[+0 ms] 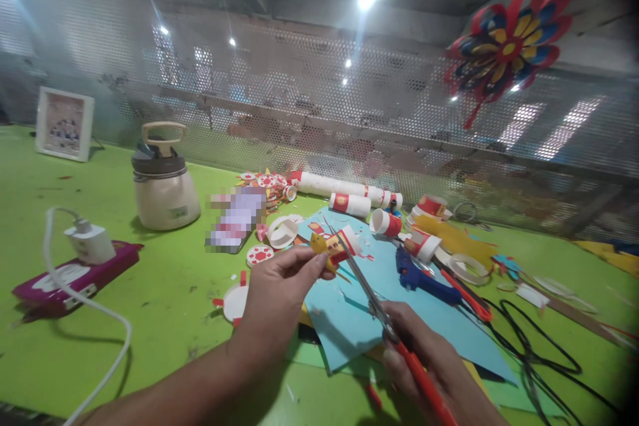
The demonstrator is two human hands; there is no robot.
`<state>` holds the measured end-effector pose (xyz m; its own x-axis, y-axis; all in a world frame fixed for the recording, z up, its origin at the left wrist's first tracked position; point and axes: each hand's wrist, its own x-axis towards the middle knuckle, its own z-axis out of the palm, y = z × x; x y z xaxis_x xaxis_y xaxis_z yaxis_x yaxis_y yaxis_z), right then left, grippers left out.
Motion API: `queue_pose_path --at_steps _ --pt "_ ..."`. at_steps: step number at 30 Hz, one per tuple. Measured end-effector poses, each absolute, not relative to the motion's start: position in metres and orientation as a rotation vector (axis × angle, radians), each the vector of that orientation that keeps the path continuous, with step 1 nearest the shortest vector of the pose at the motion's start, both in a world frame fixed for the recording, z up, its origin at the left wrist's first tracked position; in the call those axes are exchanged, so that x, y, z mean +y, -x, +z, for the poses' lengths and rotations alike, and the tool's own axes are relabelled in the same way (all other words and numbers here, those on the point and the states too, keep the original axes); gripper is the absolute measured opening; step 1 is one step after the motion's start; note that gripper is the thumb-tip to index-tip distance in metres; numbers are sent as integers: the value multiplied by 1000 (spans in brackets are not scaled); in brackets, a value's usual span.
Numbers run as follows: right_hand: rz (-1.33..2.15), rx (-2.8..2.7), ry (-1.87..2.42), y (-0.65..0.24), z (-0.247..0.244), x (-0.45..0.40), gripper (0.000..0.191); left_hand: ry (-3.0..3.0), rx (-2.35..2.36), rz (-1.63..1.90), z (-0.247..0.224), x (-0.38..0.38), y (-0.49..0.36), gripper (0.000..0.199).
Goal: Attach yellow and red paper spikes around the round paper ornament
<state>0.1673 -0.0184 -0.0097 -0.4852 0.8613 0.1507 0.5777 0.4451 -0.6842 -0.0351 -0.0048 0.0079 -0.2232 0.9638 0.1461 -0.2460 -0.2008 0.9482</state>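
My left hand (pixel 279 289) pinches a small yellow paper cutout (pixel 322 246) between thumb and fingers, over the light-blue paper sheet (pixel 344 326). Behind that cutout shows a red-and-white paper cup (pixel 349 244); whether my fingers also grip it I cannot tell. In my right hand (pixel 424 353) are scissors (pixel 372 296) with long metal blades and red handles. Their blades point up and left, spread apart, and the tips reach beside the cutout and the cup. Part of the red handles is hidden by my fingers.
On the green table (pixel 174 319), a blue glue gun (pixel 424 279) with black cable lies right of the sheet, near several paper cups. Left stand a beige kettle-shaped container (pixel 167 193) and a purple power strip (pixel 80 276) with a charger. A phone (pixel 239 219) lies behind my left hand.
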Motion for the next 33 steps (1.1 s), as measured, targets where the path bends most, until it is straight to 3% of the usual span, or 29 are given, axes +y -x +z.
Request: queue_pose_path --at_steps 8,19,26,33 --pt "758 -2080 1237 -165 -26 -20 32 -1038 1070 1595 7 -3 36 14" --pt "630 -2100 1261 -164 -27 -20 32 -984 1061 1550 5 -1 36 16" --pt "727 -2093 1373 -168 -18 -18 31 -932 1102 1551 0 7 42 18" --pt "336 -2150 1608 -180 -12 8 35 -962 1112 1771 11 11 49 7"
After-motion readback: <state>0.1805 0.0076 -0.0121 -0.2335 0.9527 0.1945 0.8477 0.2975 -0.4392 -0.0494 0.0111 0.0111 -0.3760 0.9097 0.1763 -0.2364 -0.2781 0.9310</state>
